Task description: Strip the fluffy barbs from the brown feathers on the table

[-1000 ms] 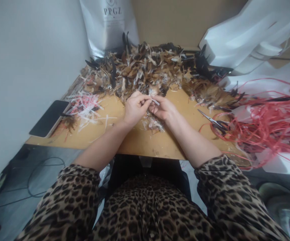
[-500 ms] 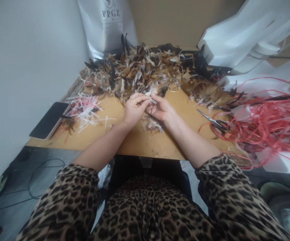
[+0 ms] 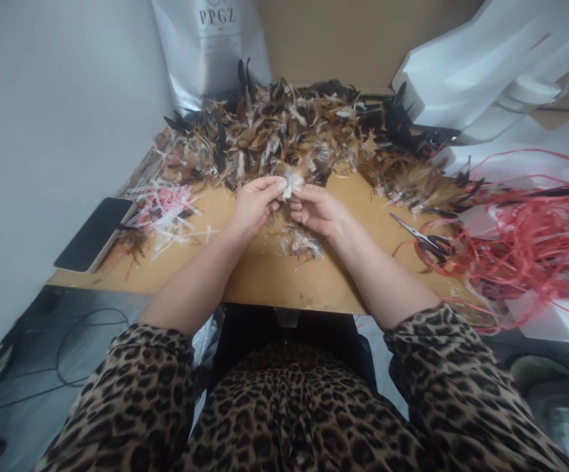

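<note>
Between my two hands is a small bunch of feathers [image 3: 292,184], whitish at the end that faces me. My left hand [image 3: 259,202] pinches it from the left with thumb and forefinger, the other fingers curled under. On its right side my right hand [image 3: 318,208] grips it between thumb and fingertips. A large heap of brown, black and white feathers [image 3: 265,134] lies just beyond. Under my hands, a few feather scraps [image 3: 305,244] rest on the wooden table [image 3: 294,285].
To the left are a phone [image 3: 95,235] and a pile of white and pink strips [image 3: 166,206]. Scissors [image 3: 419,235] lie at the right beside tangled red plastic ribbon [image 3: 535,252]. A silver bag [image 3: 215,59] stands behind the heap, and a brown feather bundle [image 3: 412,183] sits right of it.
My hands have moved slightly apart, the left one leftward. The whitish end of the feather bunch now shows between my fingertips, and the small pale strip seen there before is no longer visible.
</note>
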Motion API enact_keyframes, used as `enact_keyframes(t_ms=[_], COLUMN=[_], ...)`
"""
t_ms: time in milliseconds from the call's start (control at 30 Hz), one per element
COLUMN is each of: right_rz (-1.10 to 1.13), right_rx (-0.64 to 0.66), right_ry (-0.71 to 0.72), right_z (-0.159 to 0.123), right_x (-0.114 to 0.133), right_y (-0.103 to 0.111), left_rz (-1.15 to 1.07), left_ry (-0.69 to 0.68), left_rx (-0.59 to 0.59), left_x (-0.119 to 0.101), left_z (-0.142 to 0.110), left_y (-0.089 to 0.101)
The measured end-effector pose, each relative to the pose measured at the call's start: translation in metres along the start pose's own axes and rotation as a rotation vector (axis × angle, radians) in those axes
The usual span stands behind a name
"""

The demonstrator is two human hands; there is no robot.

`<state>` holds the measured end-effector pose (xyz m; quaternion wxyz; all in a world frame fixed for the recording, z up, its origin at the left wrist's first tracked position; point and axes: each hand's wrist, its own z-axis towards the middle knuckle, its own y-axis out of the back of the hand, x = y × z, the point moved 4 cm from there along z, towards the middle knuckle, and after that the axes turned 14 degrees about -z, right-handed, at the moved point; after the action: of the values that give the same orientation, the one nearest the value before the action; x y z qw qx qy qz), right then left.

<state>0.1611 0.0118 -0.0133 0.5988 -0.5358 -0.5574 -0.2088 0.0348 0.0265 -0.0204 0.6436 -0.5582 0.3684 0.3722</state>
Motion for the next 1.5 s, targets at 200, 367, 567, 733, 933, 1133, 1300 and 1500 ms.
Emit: enact_keyframes(t_ms=[200, 367, 567, 733, 933, 1133, 1300, 1500], right_rz=[-0.050, -0.064, -0.168, -0.497, -0.917, -1.100, -1.007, -0.911], right_rx=[-0.059, 0.007, -0.004, -0.130, -0.203, -0.210, -0.181, -0.097], right_ry=[-0.080, -0.160, -0.142, -0.056, -0.041, -0.047, -0.099, -0.077], right_z=[0.001, 0.000, 0.004, 0.004, -0.006, -0.008, -0.010, -0.009], right_x=[0.002, -0.002, -0.006, -0.001, 0.009, 0.011, 0.012, 0.014], right_y=[0.012, 0.010, 0.017, 0.028, 0.034, 0.033, 0.033, 0.036], left_rz=[0.051, 0.103, 0.125, 0.207, 0.228, 0.284, 0.275, 0.286], left_ry=[-0.153, -0.189, -0.087, -0.032, 0.111, 0.284, 0.286, 0.340], left_rx=[0.058, 0.128, 0.132, 0.162, 0.202, 0.274, 0.268, 0.199], left_x=[-0.008, -0.013, -0.008, -0.006, 0.001, 0.006, 0.005, 0.006], left_z=[-0.003, -0.007, -0.005, -0.001, -0.002, -0.007, -0.006, -0.008], left_y=[-0.003, -0.007, -0.004, 0.000, 0.003, 0.001, 0.002, 0.000])
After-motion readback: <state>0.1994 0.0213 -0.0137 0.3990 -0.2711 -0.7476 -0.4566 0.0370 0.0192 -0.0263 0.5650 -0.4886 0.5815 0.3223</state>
